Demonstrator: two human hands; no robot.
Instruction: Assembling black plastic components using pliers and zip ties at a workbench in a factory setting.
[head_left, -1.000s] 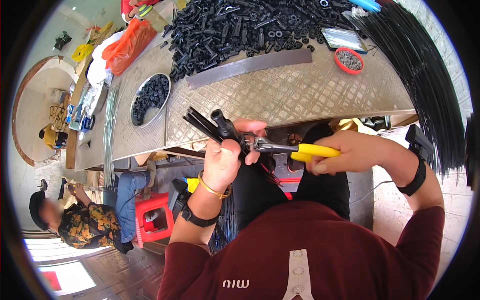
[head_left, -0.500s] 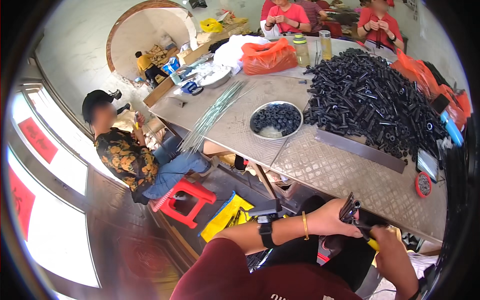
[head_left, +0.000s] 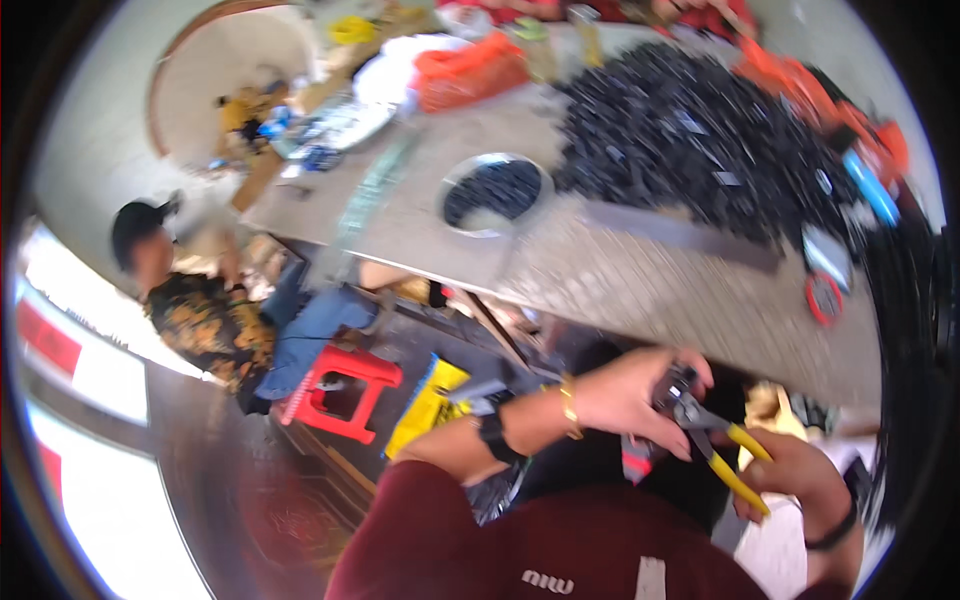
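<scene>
In front of my lap, my left hand (head_left: 630,398) closes round a small bunch of dark tubular pieces (head_left: 673,383); how many is hidden by the fingers. My right hand (head_left: 800,470) grips pliers with yellow handles (head_left: 739,484), and the handles stand apart. The metal head of the pliers is up against the dark pieces by my left fingertips. Blur hides exactly what the jaws bite on. Beyond my hands, a big heap of black tubular parts (head_left: 700,140) covers the table's right side. A round metal bowl (head_left: 545,190) beside it contains small dark parts.
The table (head_left: 640,265) carries a metal bar (head_left: 680,237), a small red dish (head_left: 824,298), a bundle of thin rods (head_left: 372,190) and an orange bag (head_left: 470,72). A person (head_left: 210,320) sits at left near a red stool (head_left: 345,392). Other people are across the table.
The whole view has shifted and blurred, with the table moving up and left. The pliers have swung into plain sight, their yellow handles now spread; earlier my right hand mostly covered them.
</scene>
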